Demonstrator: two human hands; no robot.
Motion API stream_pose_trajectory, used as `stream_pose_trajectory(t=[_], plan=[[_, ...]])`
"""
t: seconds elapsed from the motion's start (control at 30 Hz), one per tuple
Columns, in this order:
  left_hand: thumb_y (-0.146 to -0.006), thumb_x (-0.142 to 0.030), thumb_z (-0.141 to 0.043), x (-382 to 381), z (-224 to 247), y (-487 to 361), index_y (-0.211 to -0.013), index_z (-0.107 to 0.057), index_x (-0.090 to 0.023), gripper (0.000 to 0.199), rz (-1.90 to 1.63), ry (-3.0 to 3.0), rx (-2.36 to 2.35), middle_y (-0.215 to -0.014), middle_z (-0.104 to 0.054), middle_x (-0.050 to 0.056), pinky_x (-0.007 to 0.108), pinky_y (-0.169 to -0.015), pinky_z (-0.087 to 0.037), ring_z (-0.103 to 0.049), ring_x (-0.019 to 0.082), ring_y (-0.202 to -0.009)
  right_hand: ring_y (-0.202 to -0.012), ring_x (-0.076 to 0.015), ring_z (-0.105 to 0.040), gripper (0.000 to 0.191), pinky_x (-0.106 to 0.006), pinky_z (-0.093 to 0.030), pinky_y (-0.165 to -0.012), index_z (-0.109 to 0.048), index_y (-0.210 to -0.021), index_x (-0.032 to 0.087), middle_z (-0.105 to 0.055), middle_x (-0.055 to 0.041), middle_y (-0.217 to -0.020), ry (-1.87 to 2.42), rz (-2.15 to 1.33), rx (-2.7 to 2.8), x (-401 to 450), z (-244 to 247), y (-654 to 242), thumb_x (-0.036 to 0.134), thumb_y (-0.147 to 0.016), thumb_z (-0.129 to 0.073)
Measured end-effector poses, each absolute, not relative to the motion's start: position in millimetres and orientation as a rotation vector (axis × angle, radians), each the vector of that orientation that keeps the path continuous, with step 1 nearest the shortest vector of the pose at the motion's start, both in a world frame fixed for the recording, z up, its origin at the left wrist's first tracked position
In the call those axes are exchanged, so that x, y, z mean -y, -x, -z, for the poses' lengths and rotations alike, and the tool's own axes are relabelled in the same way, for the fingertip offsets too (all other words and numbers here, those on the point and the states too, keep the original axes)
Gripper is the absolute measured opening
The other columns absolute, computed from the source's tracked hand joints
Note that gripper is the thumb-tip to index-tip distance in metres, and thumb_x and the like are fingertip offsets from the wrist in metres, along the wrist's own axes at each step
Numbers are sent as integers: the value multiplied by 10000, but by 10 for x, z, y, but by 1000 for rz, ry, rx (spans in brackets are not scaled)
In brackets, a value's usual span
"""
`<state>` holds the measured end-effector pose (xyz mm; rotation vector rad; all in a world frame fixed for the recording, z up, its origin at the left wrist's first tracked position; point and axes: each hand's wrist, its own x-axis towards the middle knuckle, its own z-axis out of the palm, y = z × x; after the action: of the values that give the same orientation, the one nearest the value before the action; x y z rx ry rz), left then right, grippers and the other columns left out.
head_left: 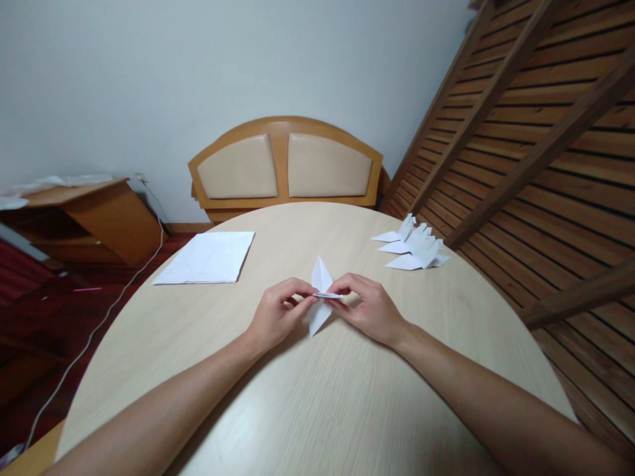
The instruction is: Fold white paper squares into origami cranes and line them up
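Your left hand point(279, 308) and right hand point(370, 306) pinch the folded paper point(321, 277) between them, one at each side, over the surface point(317, 403), with white sheets point(206, 258) beyond your left hand and paper birds point(419, 246) beyond your right.

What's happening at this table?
A person is handling a folded white paper piece with both hands. The left hand and right hand pinch it from either side, with one pointed flap toward the far side and another toward the person. On the pale wooden table, a stack of white paper lies to the left; folded paper figures sit grouped at the right.
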<state>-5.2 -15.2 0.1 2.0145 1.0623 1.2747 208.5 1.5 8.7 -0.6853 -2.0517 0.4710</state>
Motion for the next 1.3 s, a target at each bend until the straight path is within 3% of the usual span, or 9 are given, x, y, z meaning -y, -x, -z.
stream_pose_trajectory(t=[0.33, 0.63, 0.77, 0.93, 1.1, 1.3], plan=[[-883, -259, -676, 135, 47, 47, -897, -747, -172, 113, -1251, -1928, -1124, -859, -738, 55, 236, -618, -549, -684, 152, -754, -761, -173, -643, 77, -315, -511, -730, -652, -959, 229, -696, -13, -857, 845, -506, 2001, 5, -106, -2081, 290, -916, -674], [-904, -352, -642, 113, 80, 54, -920, -747, -157, 222, -1074, -1834, -1208, -853, -753, 64, 250, -611, -503, -660, 157, -696, -814, -179, -672, 173, -341, -557, -778, -651, -1112, 254, -721, -36, -993, 822, -515, 1877, -11, -108, -2123, 284, -942, -639], [-926, -348, -620, 98, 150, 73, -921, -742, -171, 215, -919, -1926, -1231, -807, -733, 45, 250, -609, -461, -630, 152, -671, -829, -176, -679, 147, -340, -559, -786, -673, -1092, 258, -731, -29, -993, 806, -518, 1925, -34, -101, -2139, 279, -954, -629], [-918, -297, -624, 119, 102, 81, -879, -729, -180, 162, -924, -2167, -1276, -848, -671, 47, 270, -667, -447, -603, 157, -730, -862, -185, -688, 122, -348, -555, -800, -692, -1052, 251, -738, -32, -980, 800, -534, 1984, -44, -122, -2140, 275, -969, -605], [-949, -284, -584, 162, 5, 46, -1005, -695, -193, 154, -1051, -2204, -1192, -928, -661, 52, 297, -747, -479, -619, 169, -823, -897, -187, -691, 114, -345, -547, -814, -686, -1044, 253, -736, -32, -981, 751, -533, 2018, -25, -148, -2124, 244, -972, -598], [-964, -301, -569, 178, 3, 17, -993, -683, -193, 159, -1046, -2206, -1165, -845, -668, 37, 251, -637, -479, -608, 151, -743, -915, -189, -681, 145, -350, -539, -830, -676, -1047, 258, -725, -36, -985, 684, -513, 2071, -17, -157, -2125, 205, -983, -557]])
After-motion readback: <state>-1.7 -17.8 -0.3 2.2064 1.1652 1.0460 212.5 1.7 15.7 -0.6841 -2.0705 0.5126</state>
